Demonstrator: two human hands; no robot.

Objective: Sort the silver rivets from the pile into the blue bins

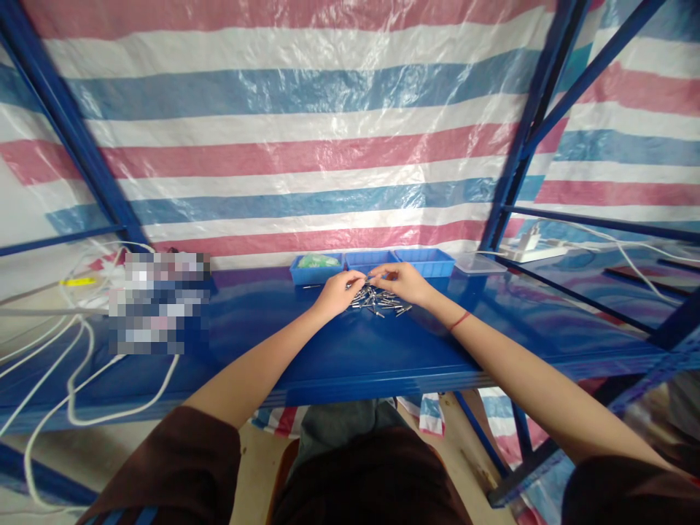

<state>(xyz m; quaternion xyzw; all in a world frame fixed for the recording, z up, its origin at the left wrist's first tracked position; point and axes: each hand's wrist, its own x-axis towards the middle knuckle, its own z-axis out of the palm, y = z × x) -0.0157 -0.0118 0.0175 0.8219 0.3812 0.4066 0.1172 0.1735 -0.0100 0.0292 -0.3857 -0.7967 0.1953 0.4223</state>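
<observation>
Left hand [337,289]: fingers pinched on a small metal pin [356,282], its long axis running toward the right hand.
Right hand [399,281]: fingertips closed, meeting the left's at the same pin; which hand bears it cannot be told.
Pins [380,300]: loose heap on the shelf [306,343], just below both fingertips, nearer the right hand.
Trays [372,260]: just beyond the fingers.

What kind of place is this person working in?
Probably a makeshift small-parts workshop: a blue metal shelf serves as a bench, a striped plastic tarpaulin as a wall, and both hands work a pile of small metal pins beside blue plastic trays.
</observation>
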